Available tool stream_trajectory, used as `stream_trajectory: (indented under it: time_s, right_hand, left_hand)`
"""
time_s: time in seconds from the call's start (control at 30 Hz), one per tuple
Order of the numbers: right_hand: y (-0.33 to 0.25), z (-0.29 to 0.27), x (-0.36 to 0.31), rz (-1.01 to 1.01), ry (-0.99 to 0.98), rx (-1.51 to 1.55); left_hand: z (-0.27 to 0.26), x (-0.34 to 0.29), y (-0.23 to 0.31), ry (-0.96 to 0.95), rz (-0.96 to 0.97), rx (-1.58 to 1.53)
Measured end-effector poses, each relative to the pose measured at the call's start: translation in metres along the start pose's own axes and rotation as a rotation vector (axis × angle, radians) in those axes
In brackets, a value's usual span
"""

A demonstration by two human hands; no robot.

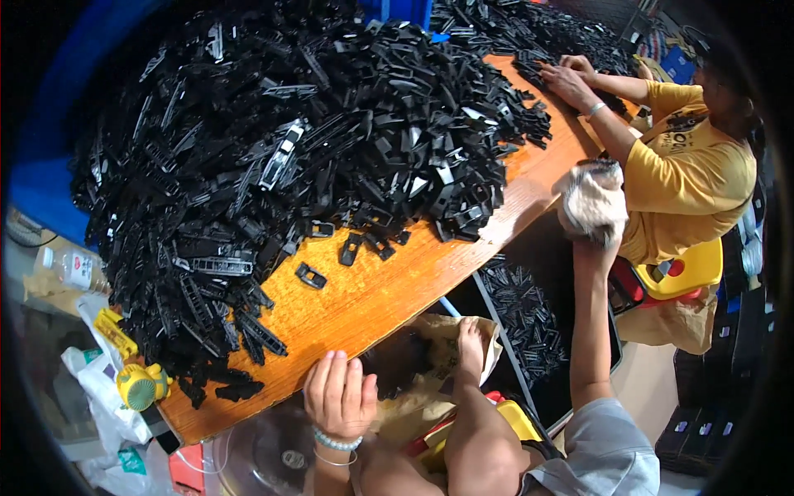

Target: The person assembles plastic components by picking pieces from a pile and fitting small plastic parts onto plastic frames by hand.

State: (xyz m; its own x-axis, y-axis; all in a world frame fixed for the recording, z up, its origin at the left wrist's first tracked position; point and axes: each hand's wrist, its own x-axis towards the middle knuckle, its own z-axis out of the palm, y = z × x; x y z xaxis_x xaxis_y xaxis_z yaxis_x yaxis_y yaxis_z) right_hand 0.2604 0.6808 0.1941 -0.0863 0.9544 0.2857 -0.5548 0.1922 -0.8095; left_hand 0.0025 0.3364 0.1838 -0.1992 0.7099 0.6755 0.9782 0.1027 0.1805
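Note:
My left hand [337, 397] is at the near edge of the orange wooden table [372, 285], fingers stretched out, nothing in it, with a beaded bracelet on the wrist. A big heap of small black plastic parts [397, 116] covers most of the tabletop. Several loose black parts [311, 276] lie on bare wood in front of the heap. Off the table's right edge, my right hand [594, 207] is wrapped in a stained whitish glove or cloth; its fingers are hidden.
Beside my legs a dark crate [523, 318] holds more black parts. A co-worker in a yellow shirt [691, 165] handles parts at the far right. A yellow-green device [141, 387] and a plastic bottle [73, 269] sit at the left. A yellow stool [682, 271] stands right.

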Motion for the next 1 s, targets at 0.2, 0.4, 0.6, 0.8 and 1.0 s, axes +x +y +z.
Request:
stream_trajectory:
  time_s: [0.2, 0.4, 0.6, 0.8, 1.0]
  right_hand:
    - [-0.001, 0.017, 0.051, -0.081, -0.172, -0.835]
    - [0.086, 0.039, 0.099, -0.026, -0.338, -0.387]
    - [0.126, 0.110, 0.087, -0.320, -0.260, -0.743]
    - [0.118, 0.154, 0.048, -0.068, -0.297, -0.551]
    - [0.125, 0.168, 0.005, -0.304, -0.298, -0.749]
  left_hand:
    - [-0.002, -0.001, -0.004, -0.025, -0.028, 0.005]
    - [0.041, 0.065, 0.023, -0.180, 0.147, -0.254]
    - [0.145, 0.153, 0.054, -0.256, 0.273, -0.134]
    - [0.147, 0.163, 0.031, -0.253, 0.066, -0.007]
    - [0.123, 0.144, 0.018, -0.223, 0.059, -0.024]
